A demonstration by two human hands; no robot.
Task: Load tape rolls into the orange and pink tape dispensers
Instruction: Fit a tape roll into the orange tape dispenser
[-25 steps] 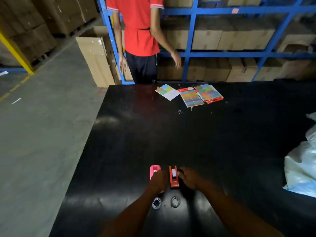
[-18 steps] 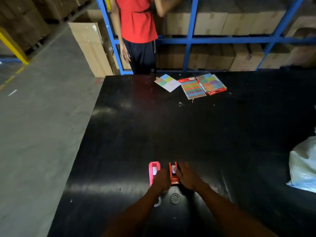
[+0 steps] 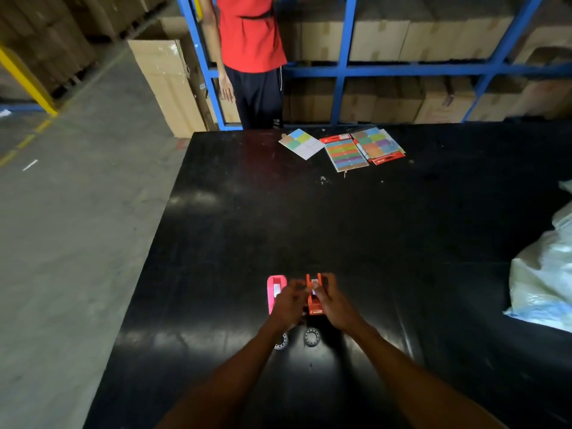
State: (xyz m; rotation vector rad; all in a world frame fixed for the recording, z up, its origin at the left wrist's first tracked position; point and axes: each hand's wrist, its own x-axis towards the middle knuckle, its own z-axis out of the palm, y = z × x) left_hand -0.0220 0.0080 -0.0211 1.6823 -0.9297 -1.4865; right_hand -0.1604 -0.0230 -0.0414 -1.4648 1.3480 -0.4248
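Observation:
An orange tape dispenser (image 3: 314, 301) stands on the black table (image 3: 340, 230) near its front edge. My right hand (image 3: 332, 301) grips its right side and my left hand (image 3: 289, 301) holds its left side. A pink tape dispenser (image 3: 274, 289) lies just to the left, partly hidden behind my left hand. Two small tape rolls lie closer to me: one roll (image 3: 311, 337) below the orange dispenser, the other roll (image 3: 282, 342) half covered by my left wrist.
Colourful sticky-note packs (image 3: 346, 150) lie at the table's far edge. A person in a red shirt (image 3: 250, 35) stands behind it by blue shelving (image 3: 343, 66) with cardboard boxes. A white plastic bag (image 3: 544, 277) sits at the right edge. Concrete floor lies left.
Both hands have closed in around the orange dispenser, the left one shifting right off the pink one. The person behind has stepped slightly and lowered an arm.

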